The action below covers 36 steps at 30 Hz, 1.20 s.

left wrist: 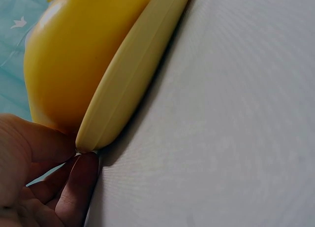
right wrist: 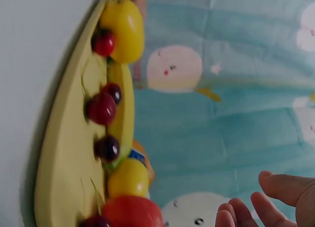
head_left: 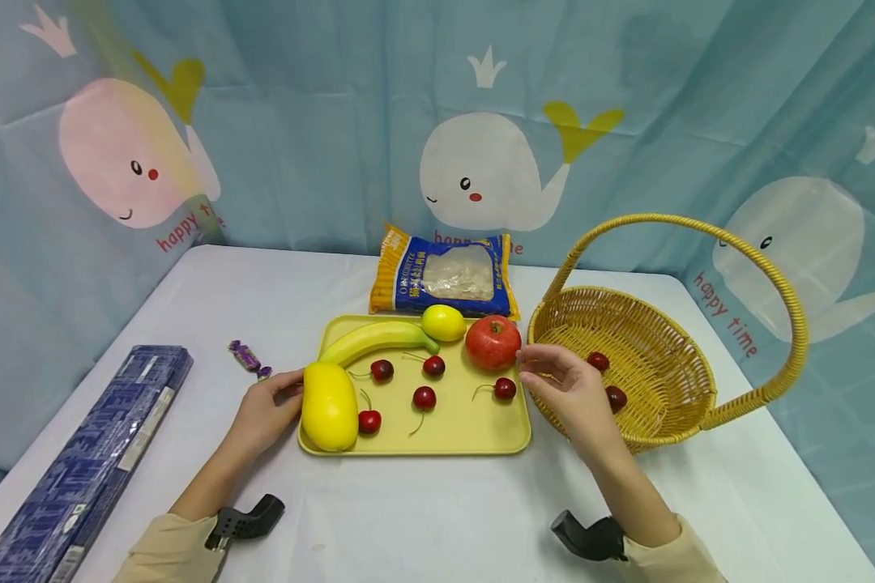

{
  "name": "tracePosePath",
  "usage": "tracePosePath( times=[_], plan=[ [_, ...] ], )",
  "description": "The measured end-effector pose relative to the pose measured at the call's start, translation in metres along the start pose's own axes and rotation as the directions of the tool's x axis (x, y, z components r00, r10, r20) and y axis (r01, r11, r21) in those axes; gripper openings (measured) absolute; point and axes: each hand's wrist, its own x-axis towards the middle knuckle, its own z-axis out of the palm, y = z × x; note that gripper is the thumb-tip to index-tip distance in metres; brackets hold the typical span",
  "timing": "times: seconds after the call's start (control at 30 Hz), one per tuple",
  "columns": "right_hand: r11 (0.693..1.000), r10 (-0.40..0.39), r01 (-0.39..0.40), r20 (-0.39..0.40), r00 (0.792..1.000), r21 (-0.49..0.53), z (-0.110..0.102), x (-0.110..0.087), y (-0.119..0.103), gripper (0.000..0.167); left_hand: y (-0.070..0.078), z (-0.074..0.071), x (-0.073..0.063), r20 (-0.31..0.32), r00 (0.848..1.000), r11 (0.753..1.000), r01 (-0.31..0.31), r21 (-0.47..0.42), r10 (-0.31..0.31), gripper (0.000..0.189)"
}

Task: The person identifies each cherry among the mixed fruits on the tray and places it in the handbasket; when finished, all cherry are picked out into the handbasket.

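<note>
A yellow tray [head_left: 467, 433] lies on the table, bearing a yellow mango [head_left: 330, 407], a banana [head_left: 368, 340], a lemon [head_left: 443, 322], a red apple [head_left: 493, 342] and several cherries [head_left: 424, 398]. At its left end, beside the mango, my left hand [head_left: 268, 409] pinches the rim; the left wrist view shows the thumb and fingers [left wrist: 78, 187] on either side of the tray's edge. My right hand [head_left: 572, 397] hovers by the tray's right edge, near the apple and in front of the basket, fingers apart and holding nothing.
A wicker basket [head_left: 671, 376] with a tall handle stands at the right, with two dark red fruits [head_left: 616, 398] inside. Behind the tray lies a blue and yellow pasta bag [head_left: 452, 274]. At the left are a purple-wrapped candy [head_left: 246, 356] and a long dark blue package [head_left: 102, 461].
</note>
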Motion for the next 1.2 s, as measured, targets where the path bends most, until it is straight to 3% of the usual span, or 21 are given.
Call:
tracePosePath(
  times=[0.1,0.23,0.4,0.63,0.8,1.2],
  plan=[
    [0.999,0.031,-0.031,0.022,0.999,-0.024,0.017,0.004,0.009,0.029,-0.001,0.001,0.002,0.004,1.000,1.000,0.004,-0.002,-0.004,0.039],
    [0.983,0.049,-0.037,0.067,0.997,-0.179,0.031,0.007,0.026,0.031,0.000,0.001,0.003,0.007,1.000,1.000,0.008,-0.009,-0.008,0.040],
    [0.935,0.051,-0.024,0.066,0.997,-0.354,0.036,0.004,0.040,0.033,0.001,0.003,0.004,0.003,1.000,1.000,-0.011,-0.004,0.011,0.039],
    [0.856,-0.029,0.064,0.076,0.997,-0.512,0.037,0.003,0.046,0.030,0.000,0.004,0.002,0.001,1.000,1.000,0.009,-0.015,-0.009,0.039],
    [0.831,0.002,0.041,0.076,0.997,-0.555,0.038,0.002,0.050,0.034,-0.002,0.004,0.003,-0.001,1.000,1.000,0.011,-0.014,-0.011,0.039],
    [0.823,0.085,-0.013,0.101,0.991,-0.568,0.039,0.005,0.053,0.041,-0.002,0.001,0.001,-0.002,1.000,1.000,0.004,-0.007,-0.004,0.039]
  ],
)
